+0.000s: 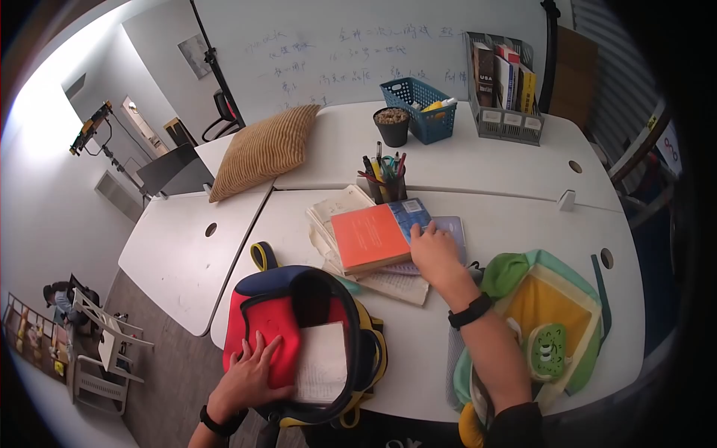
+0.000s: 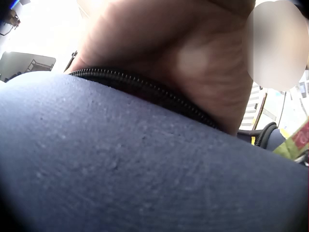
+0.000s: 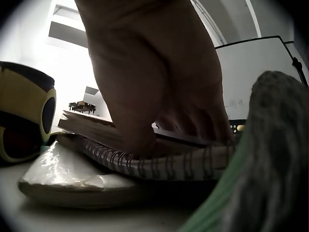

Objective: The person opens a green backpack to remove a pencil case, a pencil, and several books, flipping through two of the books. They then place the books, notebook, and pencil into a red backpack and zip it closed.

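My left hand (image 1: 258, 369) lies with spread fingers on the red lining of an open backpack (image 1: 272, 282); the left wrist view shows that hand crossing the zipper (image 2: 145, 89) at its mouth. Inside the backpack stands a notebook with handwritten pages (image 1: 323, 366). Across the table, my right hand (image 1: 437, 254) grips the right edge of a thick orange and blue book (image 1: 371, 235), which tops a stack. In the right wrist view, the thumb bends down close to a spiral notebook (image 3: 159, 166) beneath it. Loose papers (image 1: 336, 205) and a purple book (image 1: 450, 230) stick out of the stack.
To the right lies an open green and yellow bag (image 1: 549, 287) with a green cartoon pouch (image 1: 549, 351). Behind the stack stand a pen holder (image 1: 387, 187), a potted plant (image 1: 392, 128), a blue basket (image 1: 429, 119) and a book rack (image 1: 504, 89). A brown cushion (image 1: 265, 149) lies back left.
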The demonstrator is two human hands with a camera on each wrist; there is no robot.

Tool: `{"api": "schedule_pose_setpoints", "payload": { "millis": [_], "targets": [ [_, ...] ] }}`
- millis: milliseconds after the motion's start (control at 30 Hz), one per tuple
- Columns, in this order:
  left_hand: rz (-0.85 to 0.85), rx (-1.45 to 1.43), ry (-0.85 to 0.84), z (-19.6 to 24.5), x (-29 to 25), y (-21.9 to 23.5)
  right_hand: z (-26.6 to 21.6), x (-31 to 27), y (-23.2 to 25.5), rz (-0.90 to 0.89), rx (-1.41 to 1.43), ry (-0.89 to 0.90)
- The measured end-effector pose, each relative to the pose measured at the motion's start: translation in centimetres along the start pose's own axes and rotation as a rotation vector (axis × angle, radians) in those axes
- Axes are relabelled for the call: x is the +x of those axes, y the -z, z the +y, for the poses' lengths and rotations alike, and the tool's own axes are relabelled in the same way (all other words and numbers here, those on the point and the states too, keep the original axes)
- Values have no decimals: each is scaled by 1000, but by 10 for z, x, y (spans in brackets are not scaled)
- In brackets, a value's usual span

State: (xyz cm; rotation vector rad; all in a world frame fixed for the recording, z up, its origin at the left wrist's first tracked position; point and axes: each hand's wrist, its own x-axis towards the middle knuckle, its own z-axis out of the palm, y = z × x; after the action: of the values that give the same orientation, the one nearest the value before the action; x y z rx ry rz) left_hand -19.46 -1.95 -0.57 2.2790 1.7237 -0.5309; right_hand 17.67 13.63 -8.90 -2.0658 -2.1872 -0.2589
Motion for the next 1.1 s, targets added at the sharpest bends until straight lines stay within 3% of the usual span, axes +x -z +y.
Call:
{"api": "schedule_pose_setpoints", "payload": {
  "millis": [300,433,533,733,833,933,1033,1100],
  "targets": [
    [58,-26,-38,-5,-1,-8,15,7,22,358,60,39],
    [78,-30,-48,-7,0,-10,19,-4,74,420,222,35],
    [78,-25,-45,-5,0,-9,25,-20,113,182,370,11],
    [70,-15,-30,-1,2,-7,3,-25,77,-277,397,165],
    [84,-16,-32,-2,1,-10,-31,-34,31,173,-171,58],
    [100,-15,-36,-2,0,-12,-27,-22,28,-23,18,93],
    [108,-19,-37,-2,0,-13,-11,-16,40,-83,264,107],
    [112,-17,-39,-2,1,-12,-2,-15,48,-10,239,161]
  ]
}}
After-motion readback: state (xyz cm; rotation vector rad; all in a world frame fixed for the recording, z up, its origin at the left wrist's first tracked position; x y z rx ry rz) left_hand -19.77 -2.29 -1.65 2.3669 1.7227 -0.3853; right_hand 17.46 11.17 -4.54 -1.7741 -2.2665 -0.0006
